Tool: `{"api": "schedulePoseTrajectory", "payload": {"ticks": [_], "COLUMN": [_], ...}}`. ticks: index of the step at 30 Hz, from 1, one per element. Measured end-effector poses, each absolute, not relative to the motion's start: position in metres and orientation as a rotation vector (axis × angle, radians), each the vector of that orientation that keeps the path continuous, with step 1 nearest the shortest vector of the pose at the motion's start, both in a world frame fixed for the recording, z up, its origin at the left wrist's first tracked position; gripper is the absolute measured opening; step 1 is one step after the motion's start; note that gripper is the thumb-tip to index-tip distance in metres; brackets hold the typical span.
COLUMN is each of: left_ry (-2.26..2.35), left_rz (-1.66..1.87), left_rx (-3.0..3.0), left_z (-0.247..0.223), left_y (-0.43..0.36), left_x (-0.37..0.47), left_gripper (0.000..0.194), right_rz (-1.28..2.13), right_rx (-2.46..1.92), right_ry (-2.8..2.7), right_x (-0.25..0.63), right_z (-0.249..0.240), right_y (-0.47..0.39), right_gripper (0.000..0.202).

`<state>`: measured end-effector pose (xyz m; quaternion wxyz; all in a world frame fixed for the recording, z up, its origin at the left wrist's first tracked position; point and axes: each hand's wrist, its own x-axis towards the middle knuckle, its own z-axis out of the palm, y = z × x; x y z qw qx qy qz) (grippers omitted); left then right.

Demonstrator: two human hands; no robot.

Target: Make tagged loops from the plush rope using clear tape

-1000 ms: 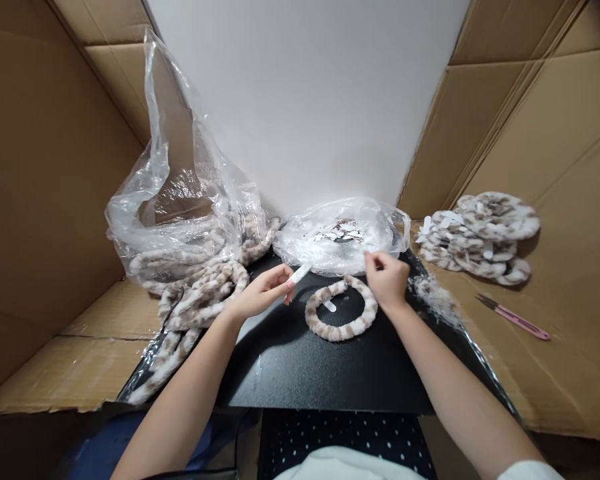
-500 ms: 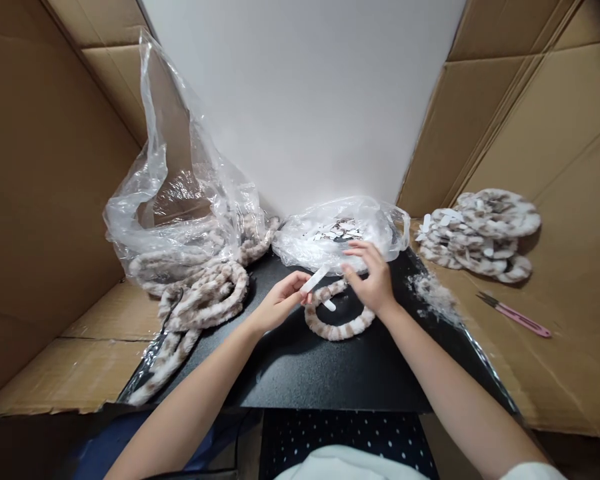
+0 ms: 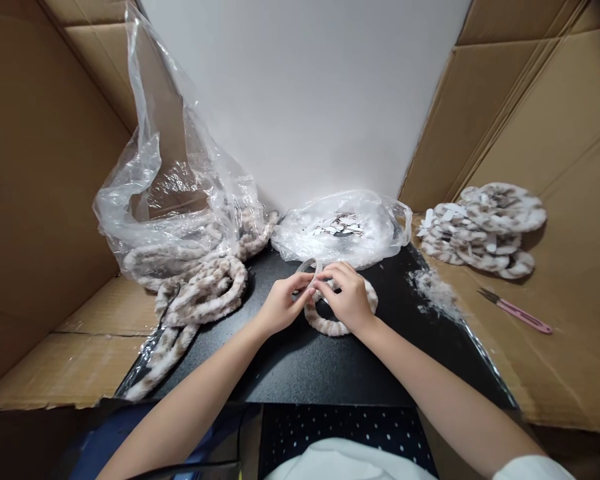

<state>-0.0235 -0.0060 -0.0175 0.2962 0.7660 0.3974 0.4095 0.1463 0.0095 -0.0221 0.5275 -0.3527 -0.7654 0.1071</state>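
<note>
Since the earlier frames, the right hand (image 3: 349,297) has swung inward and down to meet the left hand (image 3: 283,305), so now they're basically fingertip to fingertip over the furry ring (image 3: 328,327). Left one comes in from the lower left, palm turned inward, thumb and fingers pinching the white strip (image 3: 307,263). Right one mirrors it, back of the hand facing up, wrist a bit bent, thumb and index closed on the strip too. It's kinda small and the fingers cover some of it, but the strip looks bent into a little loop poking up past the fingertips. Both forearms angle in from the bottom corners.

Furry ring is lying on the black table (image 3: 300,373), partly hidden under the right hand. Just behind is a clear bag (image 3: 370,253) with white tags (image 3: 341,225) in it. Off to the left there's a heap of furry rings (image 3: 205,293) spilling from a big plastic bag (image 3: 143,163). Over on the right, a stacked pile (image 3: 500,223) on cardboard, pink-handled snips (image 3: 523,317) in front, and some loose fluff (image 3: 436,293) near the table edge.
</note>
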Motion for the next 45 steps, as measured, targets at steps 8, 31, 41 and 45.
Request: {"api": "schedulePoseTrajectory", "payload": {"ticks": [8,31,41,45], "left_ry": [1.140,1.425,1.437,1.432], "left_rz": [1.061,1.188,1.185,1.194], "left_rx": [2.117,2.154,2.208,2.204], "left_z": [-0.021,-0.023,-0.028,-0.026], "left_y": [-0.005,0.010,0.013,0.013], "left_x": [-0.022,-0.043,-0.045,-0.044], "left_gripper": [0.023,0.023,0.021,0.021], "right_rz": [0.473,0.587,0.738,0.592], "right_rx": [-0.915,-1.529,-1.681,-1.662], "right_ry": [-1.811,-1.826,-1.915,-1.951], "right_x": [0.148,0.319,0.374,0.370], "right_z": [-0.021,0.035,0.027,0.028], "right_y": [0.011,0.053,0.059,0.056], "right_gripper": [0.013,0.010,0.023,0.020]}}
